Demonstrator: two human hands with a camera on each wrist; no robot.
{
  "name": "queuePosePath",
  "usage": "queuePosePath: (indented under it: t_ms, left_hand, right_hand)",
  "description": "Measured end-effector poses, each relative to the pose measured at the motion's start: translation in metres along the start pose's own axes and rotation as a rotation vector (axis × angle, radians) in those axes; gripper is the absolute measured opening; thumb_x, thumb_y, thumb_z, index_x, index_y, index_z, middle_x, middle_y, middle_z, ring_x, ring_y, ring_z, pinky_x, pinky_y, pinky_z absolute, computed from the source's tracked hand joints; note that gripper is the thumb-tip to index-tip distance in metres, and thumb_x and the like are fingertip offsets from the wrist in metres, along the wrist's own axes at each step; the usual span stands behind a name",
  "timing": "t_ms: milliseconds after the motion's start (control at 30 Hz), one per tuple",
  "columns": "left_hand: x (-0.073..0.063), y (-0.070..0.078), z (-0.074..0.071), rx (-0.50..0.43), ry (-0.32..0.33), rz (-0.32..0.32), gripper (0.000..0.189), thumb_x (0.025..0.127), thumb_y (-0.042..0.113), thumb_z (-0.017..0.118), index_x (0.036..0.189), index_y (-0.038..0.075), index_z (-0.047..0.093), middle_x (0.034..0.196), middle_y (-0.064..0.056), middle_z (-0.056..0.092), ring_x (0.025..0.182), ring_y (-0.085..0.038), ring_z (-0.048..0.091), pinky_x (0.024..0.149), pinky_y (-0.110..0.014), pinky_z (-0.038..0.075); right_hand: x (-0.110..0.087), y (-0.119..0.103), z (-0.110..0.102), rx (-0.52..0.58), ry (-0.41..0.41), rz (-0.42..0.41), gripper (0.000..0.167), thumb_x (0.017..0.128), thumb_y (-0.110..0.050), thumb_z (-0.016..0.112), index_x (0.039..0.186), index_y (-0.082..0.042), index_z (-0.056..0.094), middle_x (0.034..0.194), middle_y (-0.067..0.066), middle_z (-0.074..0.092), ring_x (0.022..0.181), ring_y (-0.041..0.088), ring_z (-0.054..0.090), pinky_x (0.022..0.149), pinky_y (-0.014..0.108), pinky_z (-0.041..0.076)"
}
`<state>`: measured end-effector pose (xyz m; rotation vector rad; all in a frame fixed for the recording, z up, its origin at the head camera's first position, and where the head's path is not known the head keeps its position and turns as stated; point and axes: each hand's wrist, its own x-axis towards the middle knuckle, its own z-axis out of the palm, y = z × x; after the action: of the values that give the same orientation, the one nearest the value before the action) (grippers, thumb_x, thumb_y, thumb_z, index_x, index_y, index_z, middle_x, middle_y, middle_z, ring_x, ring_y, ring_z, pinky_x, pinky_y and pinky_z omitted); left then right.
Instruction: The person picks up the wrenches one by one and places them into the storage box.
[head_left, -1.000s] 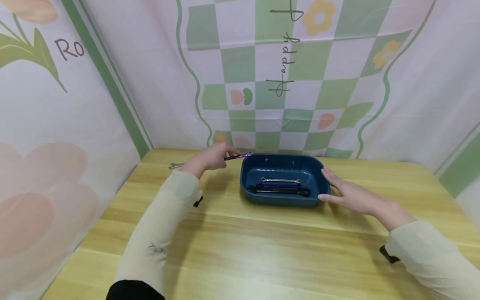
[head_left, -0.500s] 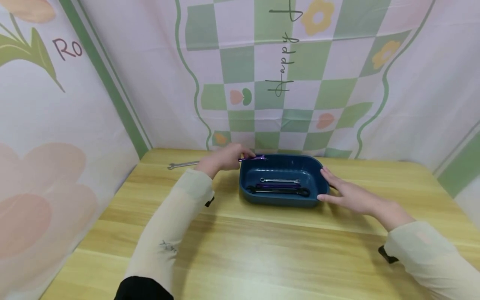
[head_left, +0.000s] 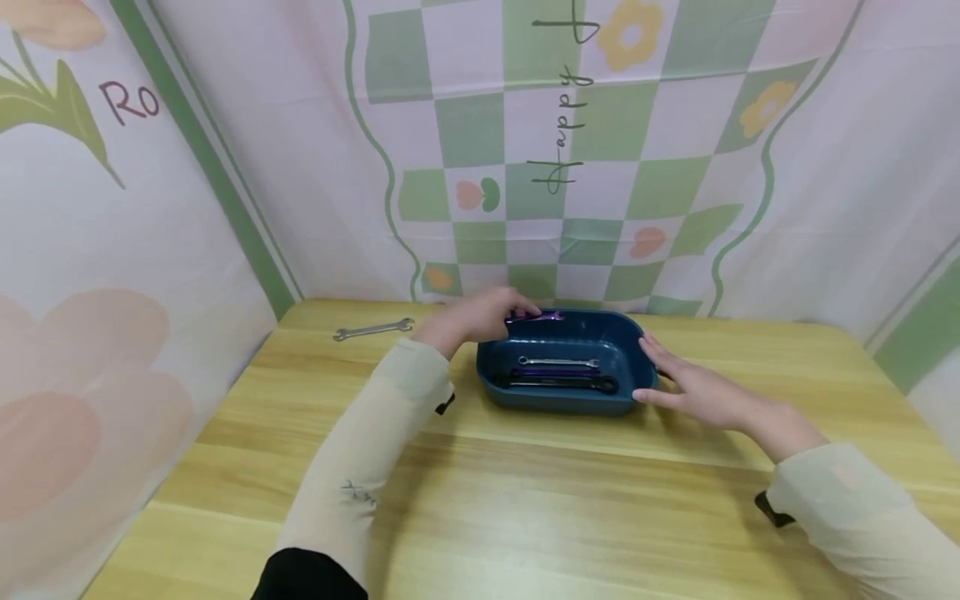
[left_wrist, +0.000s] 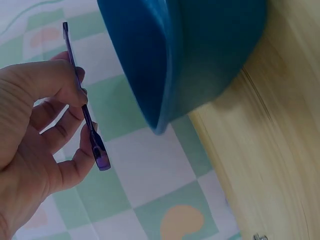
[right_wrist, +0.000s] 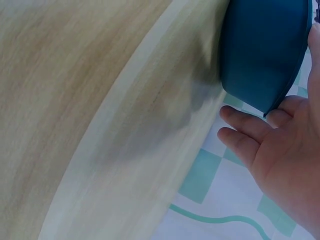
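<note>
My left hand pinches a slim purple wrench over the back left rim of a dark blue plastic box. In the left wrist view the purple wrench lies between thumb and fingers, apart from the box. My right hand rests at the box's right end, its thumb at the near corner and its extended fingers along the far side. Inside the box lie a small silver wrench, a purple wrench and a larger black wrench, roughly parallel.
A silver open-ended wrench lies on the wooden table to the left of the box. Behind the table's back edge hangs a green and white checked cloth, close to the box.
My left hand has carried the purple wrench rightward, from left of the box to over its back rim, uncovering the silver wrench on the table. The right hand has stayed at the box.
</note>
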<state>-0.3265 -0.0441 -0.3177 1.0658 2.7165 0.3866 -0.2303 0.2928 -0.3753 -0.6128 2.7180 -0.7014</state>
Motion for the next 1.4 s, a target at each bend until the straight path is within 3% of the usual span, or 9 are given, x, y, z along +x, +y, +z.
queuePosePath:
  t_ms: [167,500,833,1033,1400]
  left_hand:
    - [0.008,0.008,0.003,-0.005,-0.018,0.008,0.067,0.086,-0.018,0.059,0.142,0.018,0.064,0.128,-0.006,0.062,0.114,-0.020,0.056,0.080,-0.025,0.051]
    - [0.025,0.023,0.016,0.012,-0.047,0.075,0.063,0.089,-0.019,0.055,0.143,0.014,0.062,0.132,-0.008,0.062,0.120,-0.020,0.055,0.100,-0.027,0.047]
    - [0.035,0.034,0.034,0.125,-0.052,0.117,0.064,0.091,-0.018,0.056,0.144,0.017,0.061,0.127,-0.006,0.062,0.114,-0.016,0.057,0.094,-0.022,0.048]
    - [0.040,0.037,0.043,0.122,-0.053,0.107,0.065,0.093,-0.019,0.054,0.144,0.020,0.061,0.126,-0.005,0.062,0.116,-0.016,0.057,0.091,-0.021,0.049]
    - [0.050,0.038,0.055,0.111,-0.083,0.105,0.061,0.095,-0.016,0.055,0.144,0.020,0.062,0.134,-0.003,0.061,0.121,-0.015,0.057,0.101,-0.022,0.047]
  right_hand:
    - [0.000,-0.001,-0.001,0.001,0.005,-0.001,0.094,0.103,-0.045,0.059,0.163,-0.001,0.003,0.167,0.026,-0.003,0.140,0.058,0.029,0.111,0.072,0.024]
    - [-0.002,0.000,0.001,0.010,0.006,0.001,0.095,0.102,-0.046,0.060,0.163,-0.001,0.004,0.167,0.027,-0.002,0.141,0.058,0.027,0.112,0.072,0.023]
    - [-0.002,0.001,0.001,0.007,0.011,-0.003,0.094,0.103,-0.047,0.059,0.163,-0.001,0.004,0.167,0.026,-0.001,0.139,0.057,0.033,0.111,0.071,0.025]
    - [-0.002,0.001,0.001,0.003,0.011,-0.002,0.094,0.103,-0.048,0.059,0.164,-0.002,0.004,0.167,0.026,-0.001,0.140,0.057,0.031,0.111,0.072,0.025]
    - [-0.003,0.000,0.002,0.020,0.013,0.000,0.093,0.103,-0.046,0.059,0.164,-0.003,0.003,0.168,0.025,-0.002,0.140,0.057,0.030,0.111,0.072,0.024]
